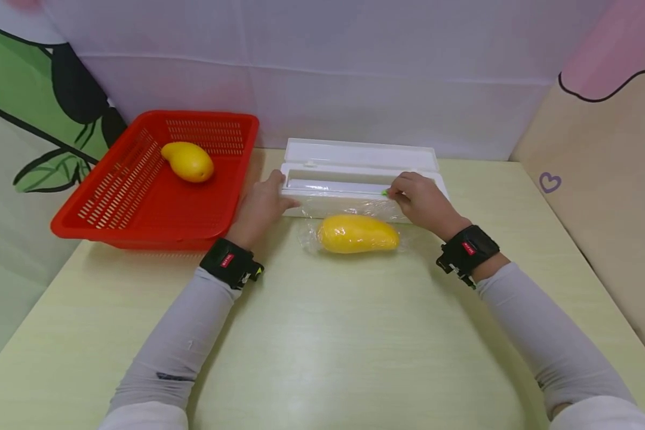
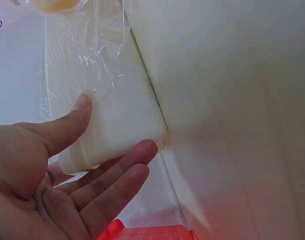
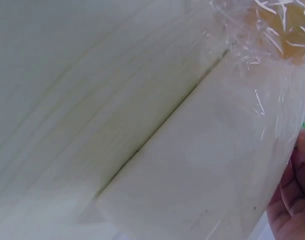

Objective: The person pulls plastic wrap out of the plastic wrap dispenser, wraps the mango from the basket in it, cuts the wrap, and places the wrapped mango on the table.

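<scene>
A white cling film dispenser box (image 1: 313, 206) lies at the back of the table with its lid (image 1: 360, 154) raised. My left hand (image 1: 261, 206) grips the box's left end, thumb on the front face and fingers curled round the end, as the left wrist view shows. At the front edge, toward the right, my right hand (image 1: 421, 200) pinches a small green slider (image 1: 384, 193), mostly hidden by the fingers. Clear cling film (image 2: 100, 55) runs from the box down the front. Just before the box lies a yellow mango (image 1: 357, 234) wrapped in that film.
A red plastic basket (image 1: 156, 235) stands to the left, close beside my left hand, with an unwrapped yellow mango (image 1: 190, 162) inside. Behind the box hangs a pale cloth backdrop (image 1: 381, 77). A beige panel (image 1: 596, 155) borders the table on the right.
</scene>
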Motion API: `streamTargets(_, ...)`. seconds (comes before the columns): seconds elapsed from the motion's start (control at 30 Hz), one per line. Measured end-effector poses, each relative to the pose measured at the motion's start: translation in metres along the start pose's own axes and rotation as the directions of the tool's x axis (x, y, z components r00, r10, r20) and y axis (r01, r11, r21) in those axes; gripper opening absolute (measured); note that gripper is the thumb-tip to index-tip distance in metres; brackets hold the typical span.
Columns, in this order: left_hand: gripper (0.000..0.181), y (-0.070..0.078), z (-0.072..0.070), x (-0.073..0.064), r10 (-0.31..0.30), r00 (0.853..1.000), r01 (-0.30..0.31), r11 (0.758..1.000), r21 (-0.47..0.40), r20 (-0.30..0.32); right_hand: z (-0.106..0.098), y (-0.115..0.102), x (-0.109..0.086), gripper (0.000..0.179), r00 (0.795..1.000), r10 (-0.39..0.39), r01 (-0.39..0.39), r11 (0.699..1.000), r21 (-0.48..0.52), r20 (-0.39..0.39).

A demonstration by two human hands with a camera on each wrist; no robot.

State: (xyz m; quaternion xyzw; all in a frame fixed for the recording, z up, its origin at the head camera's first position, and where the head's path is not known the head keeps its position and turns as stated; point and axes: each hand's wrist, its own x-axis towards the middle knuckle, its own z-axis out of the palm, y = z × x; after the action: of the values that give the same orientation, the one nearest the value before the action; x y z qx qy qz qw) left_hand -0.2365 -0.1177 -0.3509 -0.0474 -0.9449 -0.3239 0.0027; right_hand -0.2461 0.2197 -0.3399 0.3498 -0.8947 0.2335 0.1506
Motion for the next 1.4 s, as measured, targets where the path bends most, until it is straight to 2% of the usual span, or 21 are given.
streamTargets(0.3,0.057,0.000,0.000,0.002,-0.015,1.000,0.016,1.000,-0.012,0.010,-0.002,0.008,-0.005,0.005,1.000,-0.006,0.007,1.000,0.011,-0.016)
streamTargets(0.77,0.056,0.000,0.000,0.001,-0.004,1.000,0.004,1.000,-0.001,0.000,-0.004,0.016,-0.012,0.008,0.999,0.015,-0.015,1.000,0.003,-0.032)
streamTargets(1.03,0.053,-0.003,0.001,0.001,0.021,0.999,-0.021,1.000,-0.006,-0.027,-0.010,0.023,-0.021,0.010,0.997,0.017,-0.016,1.000,0.013,-0.074)
streamTargets(1.4,0.052,0.001,0.002,0.000,0.031,0.999,-0.031,0.999,-0.005,-0.024,-0.016,0.025,-0.025,0.010,0.998,0.039,-0.039,0.999,0.008,-0.051)
